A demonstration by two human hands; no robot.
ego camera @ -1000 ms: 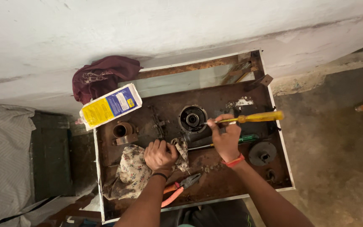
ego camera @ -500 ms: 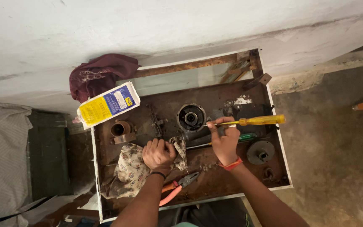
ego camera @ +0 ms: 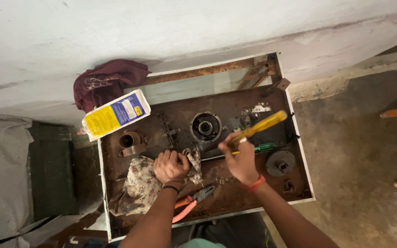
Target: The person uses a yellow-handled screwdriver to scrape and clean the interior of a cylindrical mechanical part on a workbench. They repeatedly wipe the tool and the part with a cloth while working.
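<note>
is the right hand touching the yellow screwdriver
Touching. The head view shows the right hand closed around the lower handle of the yellow screwdriver, its fingers wrapped over it with no gap; the rest of the handle sticks up past the fist.

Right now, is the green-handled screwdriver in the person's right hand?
No, the right hand grips the yellow-handled screwdriver, while the green-handled screwdriver lies on the rusty tray beside it.

dim, flat indoor light from above; the pale wall is brightest, the worktop murky. wide-angle bending at the edges; slight softness, no glare.
</note>
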